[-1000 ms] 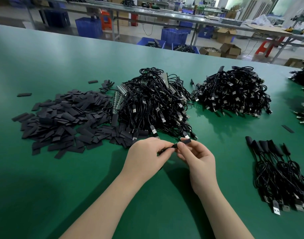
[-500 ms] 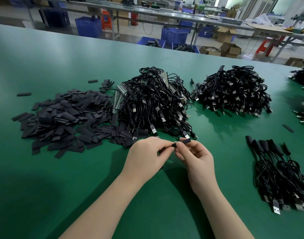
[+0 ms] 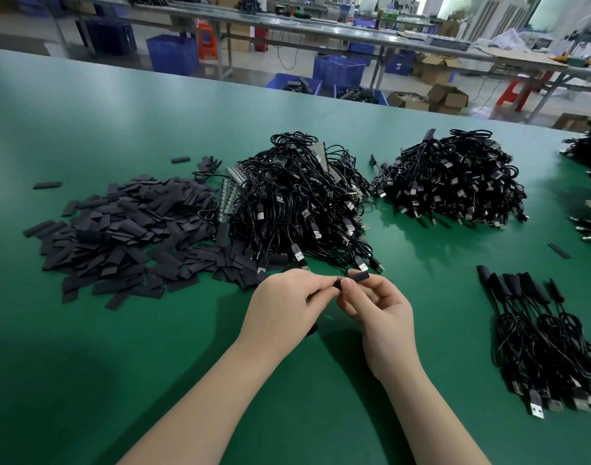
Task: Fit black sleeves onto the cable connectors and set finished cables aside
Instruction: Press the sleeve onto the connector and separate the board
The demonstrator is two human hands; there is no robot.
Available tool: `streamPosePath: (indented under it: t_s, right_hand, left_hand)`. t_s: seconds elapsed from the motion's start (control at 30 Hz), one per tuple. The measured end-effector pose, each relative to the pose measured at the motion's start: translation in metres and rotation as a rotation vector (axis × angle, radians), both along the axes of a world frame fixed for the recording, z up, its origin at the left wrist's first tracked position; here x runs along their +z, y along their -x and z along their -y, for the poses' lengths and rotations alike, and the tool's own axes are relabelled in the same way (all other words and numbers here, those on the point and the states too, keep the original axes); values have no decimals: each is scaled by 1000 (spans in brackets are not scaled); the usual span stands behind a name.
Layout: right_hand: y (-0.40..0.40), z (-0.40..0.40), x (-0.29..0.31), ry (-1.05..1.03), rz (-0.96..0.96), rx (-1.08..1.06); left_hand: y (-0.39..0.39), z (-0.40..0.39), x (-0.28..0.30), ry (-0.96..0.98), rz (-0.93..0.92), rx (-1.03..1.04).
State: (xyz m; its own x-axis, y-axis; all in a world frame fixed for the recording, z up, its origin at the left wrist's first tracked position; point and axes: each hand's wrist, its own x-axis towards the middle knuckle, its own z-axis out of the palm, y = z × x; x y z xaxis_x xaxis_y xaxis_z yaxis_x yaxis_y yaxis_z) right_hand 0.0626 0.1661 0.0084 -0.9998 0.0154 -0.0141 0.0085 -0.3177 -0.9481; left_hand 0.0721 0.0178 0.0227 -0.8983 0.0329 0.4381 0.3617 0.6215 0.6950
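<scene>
— Lying far left on the green table [image 3: 86, 364], what is that?
— A heap of loose black sleeves [image 3: 119, 236], touching the tangled cable pile [image 3: 297, 203] beside it.
— And the hands?
— The left hand [image 3: 284, 307] is pinching a cable end; the right hand [image 3: 381, 310] is pinching a black sleeve [image 3: 357, 276] against it.
— Further right?
— Finished cables [image 3: 549, 337] are lying in a row.

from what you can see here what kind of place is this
Most likely a factory assembly floor for cables. Big heaps of black USB cables and loose black sleeves cover a long green workbench, and behind it stand more benches, blue crates and cardboard boxes.
</scene>
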Motion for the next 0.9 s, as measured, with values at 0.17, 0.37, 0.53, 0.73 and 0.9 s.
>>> streamPosePath:
  t_s: [0.17, 0.37, 0.53, 0.73, 0.9]
  right_hand:
    - [-1, 1, 1, -1, 2, 13]
    - [-2, 1, 0, -162, -89, -83]
    - [-4, 3, 2, -342, -164, -120]
    - [-3, 3, 3, -319, -156, -81]
    - [-4, 6, 2, -280, -150, -68]
  left_hand:
    - [1, 1, 1, -36, -28, -15]
    - [2, -1, 0, -41, 3, -6]
    - [3, 0, -2, -85, 44, 33]
    - [2, -2, -2, -75, 54, 3]
    - [2, -1, -2, -72, 33, 2]
